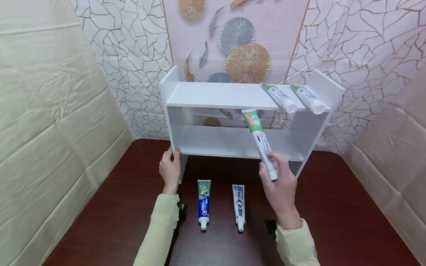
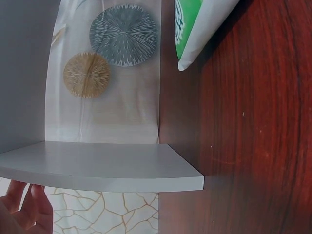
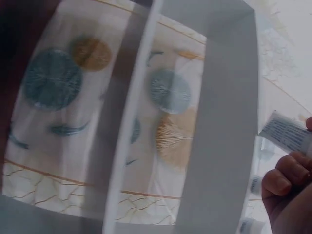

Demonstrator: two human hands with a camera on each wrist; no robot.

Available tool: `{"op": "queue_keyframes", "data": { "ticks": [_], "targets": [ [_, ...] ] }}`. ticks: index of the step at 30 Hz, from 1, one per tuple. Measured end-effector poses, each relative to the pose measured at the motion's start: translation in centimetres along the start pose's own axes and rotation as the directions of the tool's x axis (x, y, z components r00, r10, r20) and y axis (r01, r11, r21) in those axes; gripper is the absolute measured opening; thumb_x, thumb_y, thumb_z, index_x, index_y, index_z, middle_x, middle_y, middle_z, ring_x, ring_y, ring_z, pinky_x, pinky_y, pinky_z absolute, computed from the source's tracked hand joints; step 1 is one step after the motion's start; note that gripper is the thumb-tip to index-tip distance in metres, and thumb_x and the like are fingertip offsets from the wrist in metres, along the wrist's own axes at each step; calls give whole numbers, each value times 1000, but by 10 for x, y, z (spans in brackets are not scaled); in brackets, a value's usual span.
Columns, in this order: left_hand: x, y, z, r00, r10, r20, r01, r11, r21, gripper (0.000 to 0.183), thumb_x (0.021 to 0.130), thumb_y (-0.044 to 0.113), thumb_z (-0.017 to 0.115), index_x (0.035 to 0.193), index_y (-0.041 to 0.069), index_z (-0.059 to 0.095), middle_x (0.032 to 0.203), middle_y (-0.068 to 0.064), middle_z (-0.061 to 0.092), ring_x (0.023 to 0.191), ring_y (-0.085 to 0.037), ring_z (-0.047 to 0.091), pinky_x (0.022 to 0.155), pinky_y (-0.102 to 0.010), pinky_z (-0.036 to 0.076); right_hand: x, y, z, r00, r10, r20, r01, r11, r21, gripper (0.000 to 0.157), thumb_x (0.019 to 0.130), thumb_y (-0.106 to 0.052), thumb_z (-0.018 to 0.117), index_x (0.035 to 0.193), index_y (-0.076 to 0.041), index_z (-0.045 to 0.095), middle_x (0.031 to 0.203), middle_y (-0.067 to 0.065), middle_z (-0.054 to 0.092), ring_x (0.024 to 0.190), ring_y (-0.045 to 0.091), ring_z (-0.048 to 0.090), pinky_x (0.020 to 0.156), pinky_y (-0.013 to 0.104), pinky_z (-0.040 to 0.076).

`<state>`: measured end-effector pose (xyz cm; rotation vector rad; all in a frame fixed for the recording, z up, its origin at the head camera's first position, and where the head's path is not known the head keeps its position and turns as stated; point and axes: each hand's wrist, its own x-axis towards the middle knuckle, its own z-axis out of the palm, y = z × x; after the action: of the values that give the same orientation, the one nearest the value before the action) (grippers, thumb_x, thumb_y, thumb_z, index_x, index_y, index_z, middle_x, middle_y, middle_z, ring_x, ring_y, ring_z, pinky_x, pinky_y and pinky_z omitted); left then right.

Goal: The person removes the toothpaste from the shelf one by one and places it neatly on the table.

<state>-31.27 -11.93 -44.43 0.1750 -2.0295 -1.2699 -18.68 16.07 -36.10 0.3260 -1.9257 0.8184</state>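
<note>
My right hand (image 1: 281,188) holds a green-and-white toothpaste tube (image 1: 261,142) near its white cap, flat end tilted up and away in front of the shelf. In the right wrist view, part of the tube (image 3: 287,132) shows beside curled fingers (image 3: 292,168). With my left hand (image 1: 170,168) I grip the left side panel (image 1: 169,127) of a white two-tier shelf. The left wrist view has those fingers (image 2: 36,207) at the panel's edge. Two similar toothpaste tubes (image 1: 279,96) lie at the right of the upper board (image 1: 216,95), caps toward me.
On the dark red-brown table (image 1: 126,221) in front of the shelf lie a blue-and-green toothpaste tube (image 1: 203,203) and a white-and-blue one (image 1: 239,205), caps toward me. The lower board (image 1: 216,142) spans the side panels. Behind stands a patterned wall covering (image 1: 133,55).
</note>
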Motion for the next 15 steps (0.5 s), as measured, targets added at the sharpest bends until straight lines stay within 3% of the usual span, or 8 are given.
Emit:
{"op": "queue_keyframes", "data": {
  "ticks": [5,11,15],
  "targets": [
    [0,0,0,1000,0,7,0,1000,3,37,97,34,52,127,17,66,90,-13,67,69,-31,57,61,-37,39,-20,9,-6,999,26,19,-26,1000,-6,36,80,0,65,115,0,54,102,27,64,61,27,57,52,19,42],
    [1,-1,0,1000,-4,6,4,1000,8,36,97,34,52,127,18,67,89,-13,66,68,-31,56,61,-36,38,-38,18,-14,998,3,59,-3,1000,-11,38,76,3,67,112,1,58,94,25,67,59,24,56,52,16,43],
    [1,-1,0,1000,-9,14,9,1000,4,37,97,35,52,127,19,66,91,-13,66,69,-31,57,61,-36,38,-49,26,-18,1000,-11,13,11,1000,-4,35,71,3,70,105,0,63,86,22,68,56,23,54,50,18,40]
  ]
}}
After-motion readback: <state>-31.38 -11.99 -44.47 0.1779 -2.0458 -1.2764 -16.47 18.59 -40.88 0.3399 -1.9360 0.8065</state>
